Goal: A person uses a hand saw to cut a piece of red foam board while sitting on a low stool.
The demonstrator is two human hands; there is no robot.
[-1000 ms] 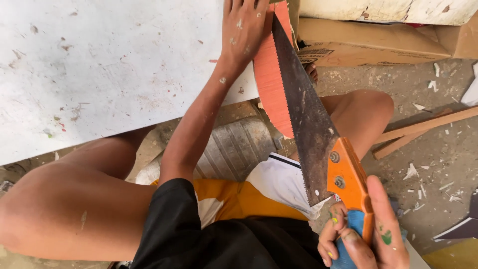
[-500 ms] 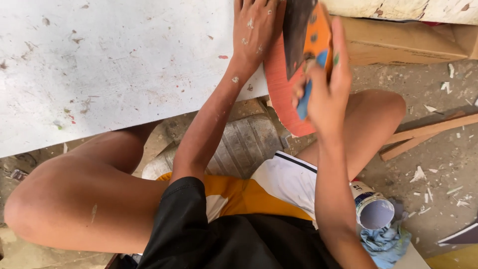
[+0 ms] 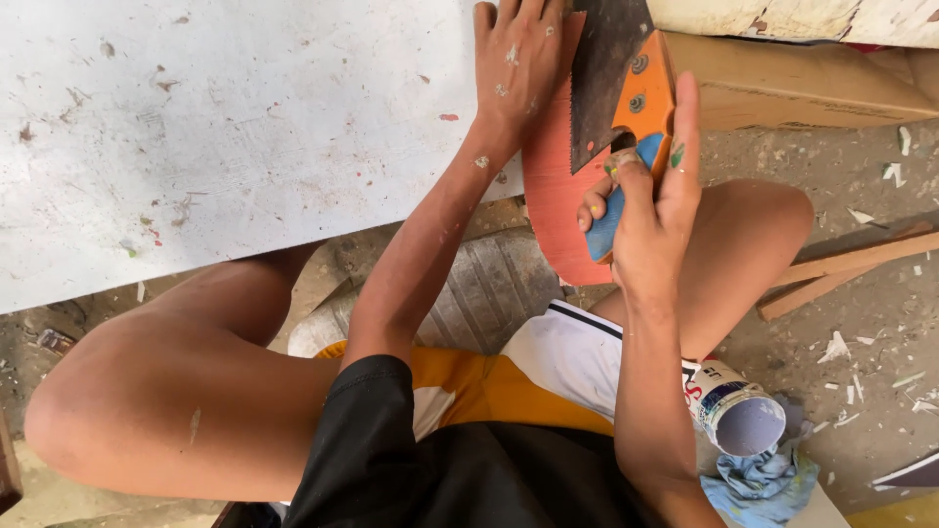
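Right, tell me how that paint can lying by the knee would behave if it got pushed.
The paint can lies on its side with its round mouth showing, so it would probably roll rather than slide. No lid is visible, so it is likely light. The blue rag bunched against it might check the roll on that side.

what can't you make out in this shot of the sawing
- Saw blade, head view: its far end is cut off by the top edge.
- Left hand: fingertips cut off by the top edge.
- Cut line in the red curved piece: hidden behind the blade.
- Saw handle: mostly covered by the right hand.
- Small can: partly hidden by the right forearm.
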